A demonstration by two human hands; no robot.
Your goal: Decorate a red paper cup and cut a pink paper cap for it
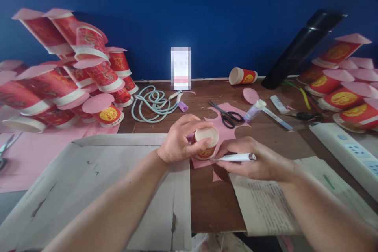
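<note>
My left hand (183, 138) is closed around a red paper cup (206, 137) that stands upside down, its pale base facing up, on a sheet of pink paper (227, 136). The sheet has curved pieces cut out of its edges. In my right hand (251, 157) is a white marker (236, 158), its tip at the foot of the cup where cup and paper meet. Just beyond, black-handled scissors (227, 117) and a glue stick (254, 110) lie on the paper. A small pink scrap (216, 176) rests nearer me.
Stacks of red cups with pink paper tops (100, 75) rise at the left and more (342, 94) at the right. A lit phone (180, 67), coiled cable (150, 104), black bottle (304, 47), power strip (348, 149), printed papers (265, 204) and grey board (103, 189) surround the work.
</note>
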